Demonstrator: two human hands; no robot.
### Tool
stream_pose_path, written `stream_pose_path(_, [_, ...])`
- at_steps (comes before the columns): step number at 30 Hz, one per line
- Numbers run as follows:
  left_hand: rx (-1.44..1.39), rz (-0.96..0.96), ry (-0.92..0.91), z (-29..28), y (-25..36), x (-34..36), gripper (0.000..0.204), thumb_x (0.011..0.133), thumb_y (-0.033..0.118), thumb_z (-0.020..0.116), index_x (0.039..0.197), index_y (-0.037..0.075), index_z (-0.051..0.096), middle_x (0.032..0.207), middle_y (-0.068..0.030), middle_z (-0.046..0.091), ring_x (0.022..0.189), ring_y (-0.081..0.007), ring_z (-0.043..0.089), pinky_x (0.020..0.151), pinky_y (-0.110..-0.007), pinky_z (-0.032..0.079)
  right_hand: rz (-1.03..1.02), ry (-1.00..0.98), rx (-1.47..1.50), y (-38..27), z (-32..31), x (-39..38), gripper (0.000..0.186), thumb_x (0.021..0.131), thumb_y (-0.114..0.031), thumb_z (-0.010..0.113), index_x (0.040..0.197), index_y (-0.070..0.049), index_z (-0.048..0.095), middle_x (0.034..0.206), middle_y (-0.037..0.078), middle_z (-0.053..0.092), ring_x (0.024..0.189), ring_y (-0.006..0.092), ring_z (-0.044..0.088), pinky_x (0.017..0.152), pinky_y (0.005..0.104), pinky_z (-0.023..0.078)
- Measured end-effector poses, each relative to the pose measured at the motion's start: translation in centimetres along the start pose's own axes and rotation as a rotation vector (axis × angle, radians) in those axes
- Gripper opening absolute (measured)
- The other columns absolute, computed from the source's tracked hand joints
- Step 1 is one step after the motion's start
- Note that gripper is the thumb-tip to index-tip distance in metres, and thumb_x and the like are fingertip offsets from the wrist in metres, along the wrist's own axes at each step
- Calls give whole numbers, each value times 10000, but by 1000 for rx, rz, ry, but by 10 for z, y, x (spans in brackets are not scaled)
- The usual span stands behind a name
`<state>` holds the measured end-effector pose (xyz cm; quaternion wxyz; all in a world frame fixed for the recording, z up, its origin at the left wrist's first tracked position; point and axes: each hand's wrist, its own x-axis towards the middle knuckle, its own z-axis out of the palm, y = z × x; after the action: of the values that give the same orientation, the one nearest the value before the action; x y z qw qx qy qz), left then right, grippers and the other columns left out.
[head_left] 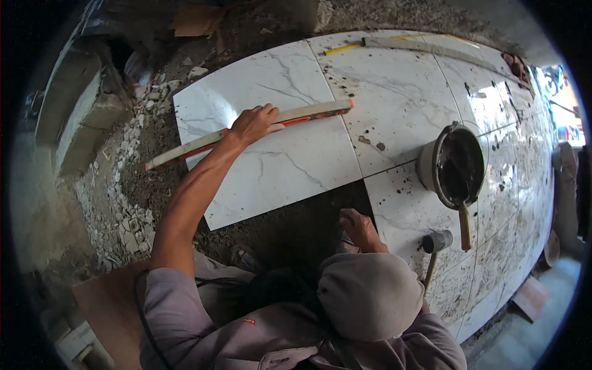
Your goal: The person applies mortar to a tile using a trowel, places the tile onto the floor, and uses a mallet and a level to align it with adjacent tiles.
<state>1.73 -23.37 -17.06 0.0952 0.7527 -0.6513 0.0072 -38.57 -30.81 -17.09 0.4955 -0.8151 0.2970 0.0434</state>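
My left hand (251,125) is closed over a long spirit level (314,113) with orange-red edges and end caps. The level lies slantwise across a white, grey-veined floor tile (271,166), its left end reaching past the tile over rubble. Beyond the tile's near edge is a dark strip of bare bed (296,216). My right hand (361,230) is over the right end of that strip, beside the neighbouring tile's edge. Its fingers are curled in, and whatever they may hold is hidden. A rubber mallet (437,241) with a wooden handle is to the right of this hand.
On the tiles at right stands a bucket (425,166) of dark mix, with a wooden-handled tool (464,228) against its rim. A long straight bar (431,49) and a yellow stick (343,49) lie at the back. Rubble (132,228) and a concrete block (92,117) border the left.
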Motion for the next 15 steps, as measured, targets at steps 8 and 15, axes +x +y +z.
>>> stream_pose_path(8, [-44,-66,10,8,4,-2,434,812,426,653,935,20,562,845,-119,576,740,-294,651,590,-385,556,37,-10,44,13,-3,6,279,877,-129,572,1114,18,569,894,230,655,835,360,658,699,388,522])
stream_pose_path(15, [-83,-34,18,24,23,16,421,834,432,628,947,34,549,859,-124,575,741,-307,651,597,-409,563,-88,16,43,4,-2,21,261,880,-124,561,1098,19,575,860,219,651,788,371,652,669,395,518])
